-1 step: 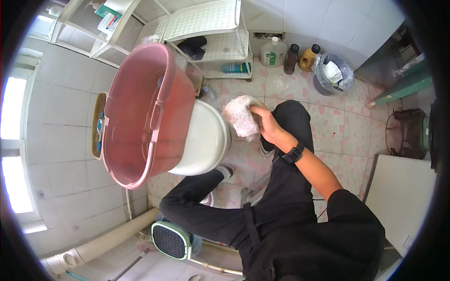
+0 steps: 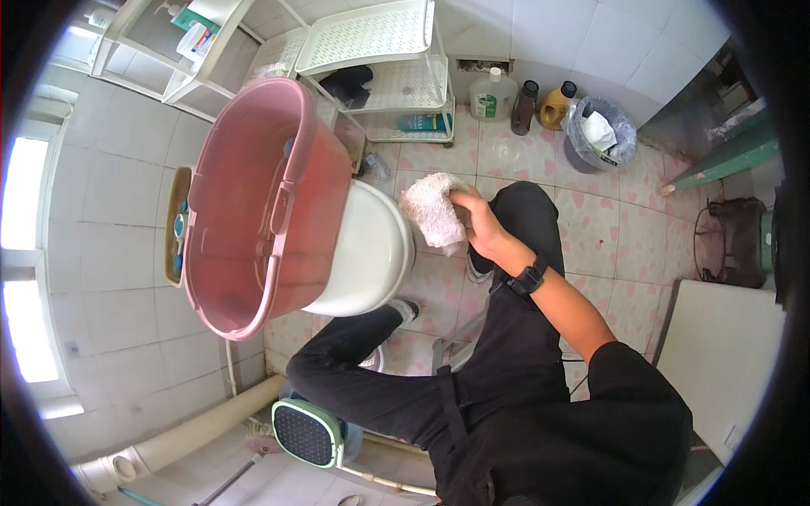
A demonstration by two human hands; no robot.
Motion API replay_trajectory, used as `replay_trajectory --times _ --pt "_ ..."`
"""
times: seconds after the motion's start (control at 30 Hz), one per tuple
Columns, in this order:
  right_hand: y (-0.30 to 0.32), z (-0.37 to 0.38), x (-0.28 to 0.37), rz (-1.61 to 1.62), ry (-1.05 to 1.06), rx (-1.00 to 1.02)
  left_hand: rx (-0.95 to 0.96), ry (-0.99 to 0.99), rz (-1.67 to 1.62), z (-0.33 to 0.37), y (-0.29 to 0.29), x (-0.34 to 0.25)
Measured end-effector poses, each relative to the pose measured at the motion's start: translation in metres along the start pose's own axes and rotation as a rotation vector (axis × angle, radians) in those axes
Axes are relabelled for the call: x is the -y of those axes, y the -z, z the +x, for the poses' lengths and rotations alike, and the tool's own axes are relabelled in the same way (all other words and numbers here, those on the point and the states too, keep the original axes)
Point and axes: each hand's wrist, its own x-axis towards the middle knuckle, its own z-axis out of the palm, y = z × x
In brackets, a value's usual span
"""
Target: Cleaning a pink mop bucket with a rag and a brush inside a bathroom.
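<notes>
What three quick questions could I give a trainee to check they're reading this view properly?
1. Which hand holds the cloth?
2. True or false: the tub is to the right of the cloth in the picture.
3. Fill in: the dark bottle stands between the clear bottle and the ___ bottle.

Key:
1. The right hand.
2. False; the tub is to its left.
3. Yellow.

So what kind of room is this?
Probably a bathroom: there's what looks like a white toilet lid, a tiled wall, and bottles standing on the pink-patterned tiled floor.
</notes>
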Motion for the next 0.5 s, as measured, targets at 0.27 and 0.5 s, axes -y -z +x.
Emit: replay_trajectory --times 0.27,0.5 --pt "-0.002 -0.003 0.000 0.040 0.011 0.005 -0.042 0.061 -0.151 0.006 -0.021 0.019" --pt "0.001 0.004 -0.012 -0.011 -0.005 0.053 -0.118 0.110 -0.313 -0.006 -0.015 0.037"
